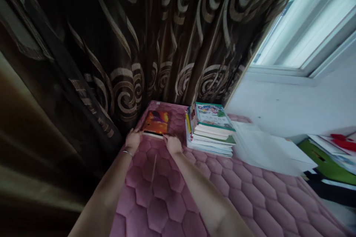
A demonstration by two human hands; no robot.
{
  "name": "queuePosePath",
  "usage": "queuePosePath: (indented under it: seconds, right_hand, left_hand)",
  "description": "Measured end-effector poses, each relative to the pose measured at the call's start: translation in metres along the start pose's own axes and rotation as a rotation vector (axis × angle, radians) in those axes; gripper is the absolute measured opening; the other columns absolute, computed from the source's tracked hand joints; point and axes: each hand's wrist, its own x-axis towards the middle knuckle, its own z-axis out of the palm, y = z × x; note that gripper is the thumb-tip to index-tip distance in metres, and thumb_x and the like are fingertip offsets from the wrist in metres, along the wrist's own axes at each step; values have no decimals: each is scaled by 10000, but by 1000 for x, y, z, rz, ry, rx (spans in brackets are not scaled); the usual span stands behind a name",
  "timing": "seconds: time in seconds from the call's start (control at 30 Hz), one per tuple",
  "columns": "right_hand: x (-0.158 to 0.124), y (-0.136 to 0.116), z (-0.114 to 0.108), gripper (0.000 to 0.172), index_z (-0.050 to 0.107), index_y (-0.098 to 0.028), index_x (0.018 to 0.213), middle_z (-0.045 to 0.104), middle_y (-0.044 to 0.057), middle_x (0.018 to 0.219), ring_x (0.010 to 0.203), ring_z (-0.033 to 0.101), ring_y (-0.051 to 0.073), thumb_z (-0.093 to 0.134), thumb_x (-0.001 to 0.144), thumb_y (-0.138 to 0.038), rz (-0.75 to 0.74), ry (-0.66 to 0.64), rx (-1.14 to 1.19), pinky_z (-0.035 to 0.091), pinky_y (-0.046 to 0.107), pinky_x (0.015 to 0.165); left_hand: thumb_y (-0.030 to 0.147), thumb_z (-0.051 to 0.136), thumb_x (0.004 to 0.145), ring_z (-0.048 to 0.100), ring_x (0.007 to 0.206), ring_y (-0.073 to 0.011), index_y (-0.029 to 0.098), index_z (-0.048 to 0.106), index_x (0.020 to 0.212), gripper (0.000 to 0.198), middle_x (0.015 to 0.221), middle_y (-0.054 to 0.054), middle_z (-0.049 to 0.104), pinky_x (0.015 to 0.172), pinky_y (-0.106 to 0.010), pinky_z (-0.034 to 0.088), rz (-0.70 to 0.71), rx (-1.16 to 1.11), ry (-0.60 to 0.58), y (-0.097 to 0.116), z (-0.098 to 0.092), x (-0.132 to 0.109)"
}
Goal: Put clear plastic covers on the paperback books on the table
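Note:
An orange and dark-covered book point(156, 122) lies flat on the pink quilted cover, close to the curtain. My left hand point(133, 139), with a silver bracelet at the wrist, holds the book's near left corner. At the near right corner, my right hand point(172, 144) has its fingers closed on the edge. The undersides of the fingers are hidden. Just to the right of my right hand stands a stack of books point(213, 129), topped by one with a green-bordered, illustrated cover.
Dark curtains point(172, 44) with swirl patterns hang behind and to the left. A white box-like thing point(289, 152) sits on the quilted cover point(230, 177) at the right. Beyond it are a green item point(328, 159), papers and something red. A window point(303, 26) is at the upper right.

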Motion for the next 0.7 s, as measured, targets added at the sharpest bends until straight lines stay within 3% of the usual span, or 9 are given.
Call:
queuePosePath:
  seconds: [0.17, 0.27, 0.37, 0.47, 0.6, 0.7]
  right_hand:
    - [-11, -1, -8, 385, 578, -257, 1247, 632, 81, 1194, 1089, 577, 206, 467, 887, -180, -29, -41, -4, 424, 292, 918]
    - [-43, 5, -20, 500, 459, -240, 1356, 503, 87, 1360, 1242, 465, 228, 509, 860, -197, -122, -25, -10, 380, 332, 1009]
    - [-96, 20, -37, 483, 473, -225, 1348, 431, 101, 1420, 1307, 382, 258, 497, 866, -223, -214, 0, -52, 327, 413, 1067]
    - [-154, 46, -60, 377, 576, -265, 1251, 478, 79, 1385, 1311, 374, 265, 467, 890, -251, -226, 44, -97, 292, 463, 1087]
    - [-211, 83, -85, 331, 639, -299, 1158, 582, 45, 1275, 1235, 466, 221, 426, 912, -239, -159, 73, -66, 321, 435, 1078]
    - [-224, 101, -95, 324, 645, -261, 1148, 603, 52, 1242, 1179, 519, 203, 433, 905, -233, -176, 67, 23, 397, 386, 1022]
  left_hand:
    - [87, 321, 889, 494, 1083, -269, 220, 540, 1281, 469, 1233, -145, 540, 878, -414, 425, -98, 49, 53, 22, -5, -19]
    - [130, 332, 895, 488, 1110, -307, 146, 514, 1289, 433, 1287, -200, 482, 864, -453, 448, -188, 24, 68, 49, -8, -47]
    - [257, 402, 901, 469, 1185, -301, 156, 596, 1184, 358, 1353, -178, 450, 943, -448, 429, 19, -118, -51, 83, -6, -86]
    - [350, 482, 867, 372, 1310, -283, 222, 587, 1209, 380, 1436, -103, 403, 1049, -430, 361, 276, -249, -112, 113, 0, -124]
    - [337, 451, 876, 403, 1306, -268, 206, 535, 1275, 428, 1393, -99, 478, 1113, -468, 283, 312, -251, -78, 132, 10, -151]
    - [357, 419, 891, 436, 1284, -258, 195, 549, 1251, 415, 1362, -94, 514, 1109, -487, 292, 324, -254, 39, 133, 16, -153]
